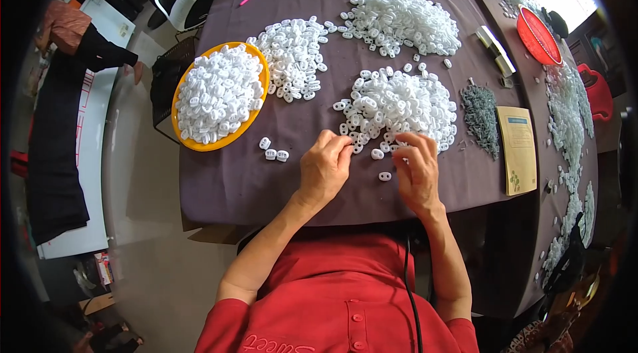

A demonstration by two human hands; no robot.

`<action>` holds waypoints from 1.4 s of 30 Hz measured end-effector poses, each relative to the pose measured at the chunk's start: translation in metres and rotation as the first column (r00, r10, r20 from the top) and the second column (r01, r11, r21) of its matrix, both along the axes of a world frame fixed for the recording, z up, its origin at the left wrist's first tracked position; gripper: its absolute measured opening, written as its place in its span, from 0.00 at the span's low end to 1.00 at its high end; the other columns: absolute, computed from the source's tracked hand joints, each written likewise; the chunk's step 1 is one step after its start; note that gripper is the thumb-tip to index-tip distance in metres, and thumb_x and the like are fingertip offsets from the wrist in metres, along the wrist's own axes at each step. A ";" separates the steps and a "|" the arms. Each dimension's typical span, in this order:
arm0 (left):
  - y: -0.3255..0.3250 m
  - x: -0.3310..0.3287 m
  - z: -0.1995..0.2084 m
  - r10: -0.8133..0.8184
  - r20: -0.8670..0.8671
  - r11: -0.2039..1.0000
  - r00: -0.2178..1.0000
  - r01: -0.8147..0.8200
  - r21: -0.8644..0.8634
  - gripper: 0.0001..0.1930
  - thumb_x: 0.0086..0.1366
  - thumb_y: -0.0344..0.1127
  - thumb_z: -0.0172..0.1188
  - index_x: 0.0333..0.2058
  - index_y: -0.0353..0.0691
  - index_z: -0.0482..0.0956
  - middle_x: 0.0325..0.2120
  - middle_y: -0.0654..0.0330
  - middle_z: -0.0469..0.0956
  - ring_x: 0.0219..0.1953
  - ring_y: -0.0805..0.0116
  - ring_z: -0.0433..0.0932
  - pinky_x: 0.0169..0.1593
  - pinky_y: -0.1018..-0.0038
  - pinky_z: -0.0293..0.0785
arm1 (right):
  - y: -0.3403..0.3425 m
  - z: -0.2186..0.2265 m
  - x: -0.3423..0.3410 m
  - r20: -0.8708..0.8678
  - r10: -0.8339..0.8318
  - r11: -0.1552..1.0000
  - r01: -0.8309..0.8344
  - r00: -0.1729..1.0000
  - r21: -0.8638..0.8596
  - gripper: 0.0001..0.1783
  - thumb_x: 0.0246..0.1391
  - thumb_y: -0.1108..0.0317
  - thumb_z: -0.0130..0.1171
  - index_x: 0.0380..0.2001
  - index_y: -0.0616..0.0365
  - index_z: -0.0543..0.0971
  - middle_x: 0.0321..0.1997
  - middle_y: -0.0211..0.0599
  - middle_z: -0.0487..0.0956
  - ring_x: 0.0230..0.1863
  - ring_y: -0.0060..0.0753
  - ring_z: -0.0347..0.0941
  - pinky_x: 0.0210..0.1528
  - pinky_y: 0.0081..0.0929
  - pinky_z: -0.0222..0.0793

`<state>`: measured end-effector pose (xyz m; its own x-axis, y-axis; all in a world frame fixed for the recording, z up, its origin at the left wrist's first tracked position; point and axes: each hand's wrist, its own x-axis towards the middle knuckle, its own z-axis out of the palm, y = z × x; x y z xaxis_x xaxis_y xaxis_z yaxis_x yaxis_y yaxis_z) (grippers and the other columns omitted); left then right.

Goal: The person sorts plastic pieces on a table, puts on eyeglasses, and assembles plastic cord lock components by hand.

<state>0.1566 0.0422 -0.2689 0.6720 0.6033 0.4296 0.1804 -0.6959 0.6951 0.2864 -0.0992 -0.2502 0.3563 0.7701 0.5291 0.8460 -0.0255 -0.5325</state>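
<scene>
Grip impossible to tell: the curled left hand [325,161] and right hand [417,170] are at the six-o'clock edge of white two-holed pieces [407,104] on a purplish-brown tablecloth [229,193]. Pale floor [149,227], nine o'clock; printed tan booklet [518,153], three; stitched lettering [282,346] on red shirt [319,280].

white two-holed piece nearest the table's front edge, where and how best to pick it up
Probably pinch the white piece across its long edges, from above and the right: it lies flat, holes up, clear of the pile, with the right hand just beside it.
</scene>
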 end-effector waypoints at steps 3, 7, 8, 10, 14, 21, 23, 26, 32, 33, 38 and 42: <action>-0.004 0.014 0.000 0.029 -0.072 1.000 0.997 -0.028 0.009 0.06 0.52 0.29 0.63 0.29 0.39 0.76 0.25 0.59 0.72 0.24 0.62 0.75 0.27 0.69 0.70 | -0.010 -0.008 -0.004 -0.098 -0.127 0.990 0.133 0.987 0.054 0.10 0.42 0.83 0.55 0.29 0.59 0.72 0.35 0.37 0.74 0.38 0.41 0.67 0.41 0.30 0.63; -0.009 0.025 -0.002 0.077 -0.145 0.996 0.986 -0.069 0.062 0.06 0.51 0.32 0.64 0.28 0.41 0.77 0.25 0.60 0.72 0.25 0.61 0.75 0.29 0.68 0.71 | -0.017 -0.011 -0.012 -0.168 -0.148 0.985 0.160 0.975 0.061 0.11 0.40 0.83 0.54 0.29 0.58 0.71 0.32 0.36 0.73 0.34 0.41 0.66 0.38 0.32 0.62; -0.010 0.027 -0.002 0.082 -0.151 0.995 0.985 -0.074 0.062 0.06 0.51 0.32 0.64 0.28 0.41 0.77 0.26 0.60 0.72 0.25 0.60 0.75 0.29 0.68 0.71 | -0.018 -0.010 -0.014 -0.167 -0.146 0.985 0.158 0.975 0.063 0.10 0.42 0.84 0.54 0.29 0.58 0.71 0.32 0.37 0.74 0.34 0.40 0.67 0.38 0.31 0.63; -0.013 0.026 0.000 0.072 -0.151 0.996 0.986 -0.065 0.054 0.06 0.51 0.31 0.64 0.28 0.41 0.77 0.26 0.60 0.73 0.26 0.60 0.75 0.30 0.68 0.71 | -0.020 -0.011 -0.015 -0.169 -0.147 0.985 0.160 0.975 0.066 0.10 0.43 0.84 0.54 0.29 0.59 0.71 0.31 0.37 0.74 0.34 0.39 0.68 0.37 0.29 0.64; -0.013 0.021 0.004 0.041 -0.122 0.998 0.992 -0.046 -0.031 0.04 0.52 0.30 0.63 0.27 0.40 0.77 0.26 0.59 0.74 0.25 0.60 0.75 0.29 0.68 0.71 | -0.018 -0.013 -0.019 -0.200 -0.135 0.986 0.152 0.970 0.068 0.10 0.43 0.84 0.55 0.29 0.59 0.71 0.31 0.37 0.74 0.33 0.39 0.68 0.37 0.29 0.65; -0.003 0.010 0.006 -0.064 -0.043 0.953 0.997 0.048 -0.298 0.05 0.55 0.30 0.62 0.30 0.36 0.78 0.22 0.63 0.77 0.19 0.75 0.72 0.24 0.77 0.68 | 0.000 -0.005 -0.020 -0.191 -0.073 0.993 0.088 0.979 0.073 0.09 0.44 0.84 0.54 0.28 0.60 0.71 0.30 0.37 0.73 0.32 0.34 0.69 0.35 0.26 0.65; -0.006 0.004 0.010 -0.161 0.024 0.654 0.987 0.125 -0.746 0.04 0.58 0.31 0.61 0.30 0.36 0.79 0.21 0.67 0.76 0.18 0.83 0.69 0.21 0.83 0.65 | 0.006 -0.003 -0.027 -0.375 -0.051 0.993 0.088 0.926 0.083 0.08 0.46 0.84 0.54 0.29 0.61 0.71 0.30 0.35 0.73 0.31 0.29 0.69 0.34 0.23 0.65; -0.015 -0.002 0.017 -0.125 0.076 0.542 0.989 0.132 -0.830 0.04 0.60 0.32 0.60 0.30 0.38 0.79 0.20 0.70 0.75 0.17 0.85 0.68 0.20 0.87 0.63 | 0.012 -0.012 -0.037 -0.593 0.003 0.990 0.080 0.805 0.113 0.06 0.49 0.83 0.53 0.30 0.61 0.71 0.30 0.32 0.73 0.29 0.20 0.68 0.31 0.18 0.65; -0.022 -0.011 0.017 -0.112 0.089 0.462 0.990 0.131 -0.877 0.04 0.60 0.30 0.59 0.32 0.38 0.79 0.21 0.70 0.76 0.17 0.85 0.68 0.19 0.87 0.62 | 0.012 -0.010 -0.048 -0.656 -0.023 0.993 0.093 0.754 0.073 0.05 0.51 0.81 0.53 0.32 0.61 0.71 0.26 0.29 0.73 0.26 0.17 0.67 0.29 0.16 0.65; -0.022 -0.012 0.017 -0.103 0.093 0.463 0.990 0.130 -0.877 0.04 0.60 0.30 0.59 0.32 0.38 0.79 0.21 0.70 0.76 0.17 0.85 0.68 0.19 0.87 0.62 | 0.011 -0.007 -0.048 -0.629 -0.017 0.995 0.077 0.777 0.068 0.05 0.51 0.81 0.53 0.32 0.61 0.71 0.26 0.29 0.73 0.25 0.17 0.67 0.29 0.16 0.65; -0.021 -0.022 0.025 -0.227 0.087 0.909 0.970 0.243 -0.339 0.05 0.57 0.23 0.59 0.33 0.31 0.78 0.23 0.63 0.76 0.21 0.79 0.71 0.24 0.81 0.67 | 0.006 -0.002 -0.045 -0.509 0.049 0.999 -0.046 0.859 0.019 0.06 0.50 0.81 0.55 0.31 0.63 0.71 0.27 0.34 0.74 0.25 0.22 0.70 0.28 0.20 0.67; -0.025 -0.030 0.027 -0.214 0.041 0.890 0.976 0.212 -0.403 0.04 0.57 0.24 0.59 0.32 0.30 0.78 0.24 0.61 0.77 0.22 0.77 0.73 0.25 0.81 0.69 | 0.007 0.000 -0.056 -0.533 0.058 0.998 -0.029 0.844 0.061 0.07 0.50 0.81 0.54 0.34 0.63 0.74 0.30 0.31 0.75 0.28 0.18 0.70 0.30 0.17 0.67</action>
